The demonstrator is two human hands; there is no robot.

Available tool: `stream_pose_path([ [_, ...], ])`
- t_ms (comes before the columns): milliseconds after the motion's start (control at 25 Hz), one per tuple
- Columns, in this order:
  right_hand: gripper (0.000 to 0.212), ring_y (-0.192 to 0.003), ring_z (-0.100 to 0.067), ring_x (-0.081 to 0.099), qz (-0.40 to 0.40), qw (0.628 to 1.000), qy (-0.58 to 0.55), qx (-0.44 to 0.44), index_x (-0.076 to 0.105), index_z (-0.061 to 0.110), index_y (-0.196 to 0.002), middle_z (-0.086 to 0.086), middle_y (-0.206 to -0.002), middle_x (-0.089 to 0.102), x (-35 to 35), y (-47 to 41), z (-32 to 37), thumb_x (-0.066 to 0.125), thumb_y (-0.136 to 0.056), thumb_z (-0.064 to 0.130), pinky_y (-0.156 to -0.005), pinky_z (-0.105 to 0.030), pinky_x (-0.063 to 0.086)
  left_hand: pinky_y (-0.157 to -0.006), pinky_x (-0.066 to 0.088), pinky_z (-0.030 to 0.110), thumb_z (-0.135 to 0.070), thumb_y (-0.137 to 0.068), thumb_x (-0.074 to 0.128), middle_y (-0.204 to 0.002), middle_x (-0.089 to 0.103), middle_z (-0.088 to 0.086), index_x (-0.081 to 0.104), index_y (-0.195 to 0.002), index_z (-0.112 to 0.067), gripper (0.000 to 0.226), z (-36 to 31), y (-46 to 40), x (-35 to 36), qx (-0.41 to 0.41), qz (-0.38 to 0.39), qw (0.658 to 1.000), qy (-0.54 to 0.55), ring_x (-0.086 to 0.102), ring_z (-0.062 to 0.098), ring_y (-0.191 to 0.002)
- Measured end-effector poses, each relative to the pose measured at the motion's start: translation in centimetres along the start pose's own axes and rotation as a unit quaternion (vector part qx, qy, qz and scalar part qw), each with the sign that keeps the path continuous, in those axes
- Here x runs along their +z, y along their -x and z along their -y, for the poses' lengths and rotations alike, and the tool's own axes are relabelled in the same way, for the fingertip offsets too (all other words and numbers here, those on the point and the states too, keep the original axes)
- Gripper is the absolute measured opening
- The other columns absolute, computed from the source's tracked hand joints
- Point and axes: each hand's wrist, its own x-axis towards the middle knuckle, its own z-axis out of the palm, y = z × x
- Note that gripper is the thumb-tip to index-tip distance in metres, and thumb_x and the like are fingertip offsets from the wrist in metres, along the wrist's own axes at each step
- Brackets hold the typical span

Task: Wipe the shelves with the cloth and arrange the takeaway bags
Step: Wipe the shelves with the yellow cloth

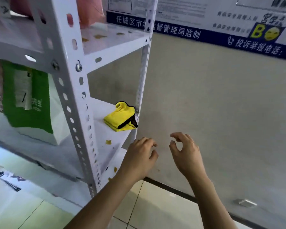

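Progress — we are seeing yellow stains on the white metal shelf, wiping unfinished | folded yellow microfibre cloth lying untouched | left hand and right hand hovering loosely curled — holding nothing

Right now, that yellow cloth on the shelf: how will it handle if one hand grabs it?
The yellow cloth lies bunched in soft folds, so it will probably be floppy and drape or unfold when lifted. It looks small and thin, likely light. It sits near the edge of the white shelf, so a push might slide it off rather than roll it. Both hands hold nothing.
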Motion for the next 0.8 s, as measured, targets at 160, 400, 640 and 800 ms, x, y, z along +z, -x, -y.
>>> stream_pose_path([
  [160,0.023,-0.108,-0.012,0.062,0.055,0.996,-0.027,-0.060,0.068,0.025,-0.118,0.007,-0.117,0.066,2.5,-6.4,0.0,0.060,-0.096,0.023,-0.085,-0.022,0.039,-0.091,0.047,0.040,-0.024,-0.095,0.053,-0.119,0.063,-0.001,0.062,-0.117,-0.019,0.024,1.5,-3.6,-0.3,-0.059,-0.056,0.996,-0.030,0.053,0.022,-0.110],
  [400,0.022,-0.102,-0.010,0.061,0.171,0.962,-0.110,-0.181,0.070,0.021,-0.115,0.004,-0.113,0.067,9.2,-13.7,3.4,0.063,-0.094,0.019,-0.079,-0.016,0.038,-0.082,0.050,0.043,-0.022,-0.093,0.058,-0.110,0.066,-0.002,0.065,-0.110,-0.021,0.018,3.7,-5.0,-1.0,-0.150,-0.155,0.974,-0.072,0.056,0.023,-0.097],
  [640,0.025,-0.094,-0.011,0.061,0.281,0.913,-0.151,-0.253,0.068,0.020,-0.118,0.000,-0.120,0.067,14.8,-18.4,5.1,0.063,-0.094,0.027,-0.089,-0.034,0.051,-0.088,0.050,0.039,-0.023,-0.095,0.057,-0.109,0.067,-0.001,0.064,-0.115,-0.022,0.021,2.2,-6.0,0.1,-0.300,-0.252,0.914,-0.107,0.056,0.021,-0.101],
  [800,0.053,-0.123,-0.031,0.054,0.274,0.915,-0.101,-0.279,0.057,0.020,-0.134,-0.011,-0.132,0.058,18.1,-19.6,6.8,0.059,-0.093,0.053,-0.101,-0.045,0.044,-0.091,0.046,0.034,-0.024,-0.097,0.055,-0.111,0.063,-0.006,0.063,-0.117,-0.026,0.021,-0.6,-5.7,1.1,-0.357,-0.279,0.882,-0.127,0.053,0.016,-0.104],
])
